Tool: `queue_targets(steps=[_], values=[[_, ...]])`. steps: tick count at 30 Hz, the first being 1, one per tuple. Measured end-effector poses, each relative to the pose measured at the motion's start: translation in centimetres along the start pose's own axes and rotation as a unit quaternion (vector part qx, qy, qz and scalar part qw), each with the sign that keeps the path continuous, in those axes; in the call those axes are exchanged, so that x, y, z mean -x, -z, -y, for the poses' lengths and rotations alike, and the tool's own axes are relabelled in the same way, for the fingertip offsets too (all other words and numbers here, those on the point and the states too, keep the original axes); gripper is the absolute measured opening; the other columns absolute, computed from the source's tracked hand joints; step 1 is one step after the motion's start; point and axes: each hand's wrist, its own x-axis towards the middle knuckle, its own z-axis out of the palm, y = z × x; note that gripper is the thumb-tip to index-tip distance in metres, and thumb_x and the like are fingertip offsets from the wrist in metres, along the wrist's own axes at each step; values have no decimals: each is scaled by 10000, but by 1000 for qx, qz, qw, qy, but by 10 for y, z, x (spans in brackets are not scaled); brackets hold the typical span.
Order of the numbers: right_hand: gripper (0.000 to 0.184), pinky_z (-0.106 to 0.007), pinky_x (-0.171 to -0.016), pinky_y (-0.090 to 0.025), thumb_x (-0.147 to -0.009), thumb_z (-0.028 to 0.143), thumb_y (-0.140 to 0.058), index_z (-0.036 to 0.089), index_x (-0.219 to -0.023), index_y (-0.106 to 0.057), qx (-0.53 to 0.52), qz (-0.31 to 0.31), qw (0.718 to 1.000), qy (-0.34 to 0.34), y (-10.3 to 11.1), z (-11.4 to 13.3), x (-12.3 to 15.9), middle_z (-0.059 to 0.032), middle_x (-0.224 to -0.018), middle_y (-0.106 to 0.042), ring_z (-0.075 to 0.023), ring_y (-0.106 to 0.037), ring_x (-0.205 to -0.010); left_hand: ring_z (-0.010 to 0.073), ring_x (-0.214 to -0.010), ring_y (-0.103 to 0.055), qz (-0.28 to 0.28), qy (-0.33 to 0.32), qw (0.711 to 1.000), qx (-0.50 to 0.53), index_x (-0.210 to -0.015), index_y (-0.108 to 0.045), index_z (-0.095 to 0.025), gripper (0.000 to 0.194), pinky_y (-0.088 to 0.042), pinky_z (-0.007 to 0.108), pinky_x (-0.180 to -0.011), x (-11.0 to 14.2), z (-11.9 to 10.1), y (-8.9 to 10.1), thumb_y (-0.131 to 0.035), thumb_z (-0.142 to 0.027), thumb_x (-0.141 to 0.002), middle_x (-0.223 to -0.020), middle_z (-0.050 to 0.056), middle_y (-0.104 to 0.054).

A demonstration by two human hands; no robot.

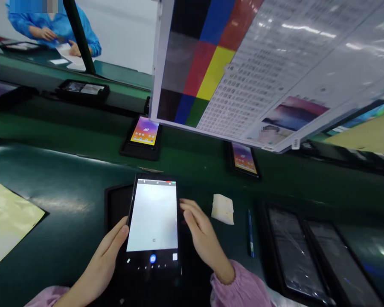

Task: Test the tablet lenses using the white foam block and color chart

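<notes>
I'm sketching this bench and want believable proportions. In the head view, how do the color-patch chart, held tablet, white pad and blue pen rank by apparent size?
Largest to smallest, by area in view:
1. Color-patch chart
2. Held tablet
3. White pad
4. Blue pen

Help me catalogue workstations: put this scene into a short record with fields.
left hand: holds the lit tablet by its left edge
right hand: beside the tablet's right edge; contact unclear
screen: mostly white, round blue button below
right side: off-white pad, blue pen, two dark-screened devices
left side: yellow sheet
beyond: two devices with lit screens
above: printed board with colour blocks
</notes>
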Motion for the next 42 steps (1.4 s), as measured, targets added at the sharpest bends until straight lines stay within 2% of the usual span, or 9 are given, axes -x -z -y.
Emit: queue_targets(steps=[3,6,9,12,15,18,21,27,42], values=[[499,-522,-963,-540,-1026,557,-452,198,-1294,-672,207,-89,974,21,34,-7,-12,-156,-1316,-596,-346,-602,-1202,384,-1414,-516,10,139,989,53,-1319,-693,-251,504,-372,645,-1203,14,14,9,-527,-601,-997,-1445,68,-641],[834,-612,-964,-507,-940,684,-439,45,-1473,-496,377,-161,908,-90,63,-17,-25,-269,-1370,-481,-477,-521,-1270,378,-1474,-434,18,174,983,61,-1322,-695,-261,510,-272,638,-1247,24,17,14,-531,-611,-990,-1472,50,-619],[978,-605,-872,-536,-906,746,-395,-3,-1533,-382,421,-117,865,-246,78,-25,-30,-311,-1422,-397,-510,-591,-1162,361,-1490,-408,40,174,983,40,-1345,-683,-246,561,-235,607,-1259,27,11,17,-503,-640,-989,-1499,51,-593],[812,-588,-872,-526,-913,717,-396,67,-1378,-542,414,-62,857,-302,78,-27,-32,-262,-1338,-480,-457,-667,-1016,334,-1516,-350,80,163,983,35,-1422,-625,-259,609,-212,564,-1265,24,2,21,-480,-659,-987,-1558,33,-523],[655,-533,-871,-534,-850,708,-567,159,-1207,-584,341,-46,904,-253,69,-26,-39,-186,-1232,-582,-398,-679,-996,299,-1554,-256,114,137,983,54,-1541,-475,-337,613,-174,542,-1273,22,-3,24,-481,-623,-999,-1640,-20,-400],[679,-470,-817,-552,-761,690,-732,210,-1188,-513,205,-47,966,-153,51,-28,-54,-115,-1110,-653,-338,-686,-949,292,-1572,-218,124,119,984,52,-1608,-310,-405,652,-168,566,-1268,23,-3,23,-483,-589,-1007,-1692,-43,-300],[592,-403,-756,-560,-817,581,-748,231,-1202,-467,77,-61,995,-31,25,-32,-69,-96,-1132,-659,-300,-673,-1003,308,-1584,-193,124,107,986,30,-1637,-192,-408,740,-160,591,-1266,24,-1,19,-511,-589,-994,-1728,-16,-213],[512,-377,-890,-572,-891,389,-748,252,-1309,-485,-87,-110,986,92,-17,-39,-64,-106,-1322,-606,-252,-617,-1205,307,-1564,-289,135,75,988,25,-1637,-178,-365,790,-242,559,-1269,21,1,15,-550,-591,-977,-1716,52,-275],[356,-418,-811,-627,-904,432,-761,267,-1208,-677,-47,-130,974,179,-31,-46,-58,-74,-1190,-719,-268,-679,-1087,361,-1564,-267,126,15,987,-95,-1653,-66,-325,930,-255,595,-1254,21,-1,13,-642,-491,-942,-1721,117,-234]])
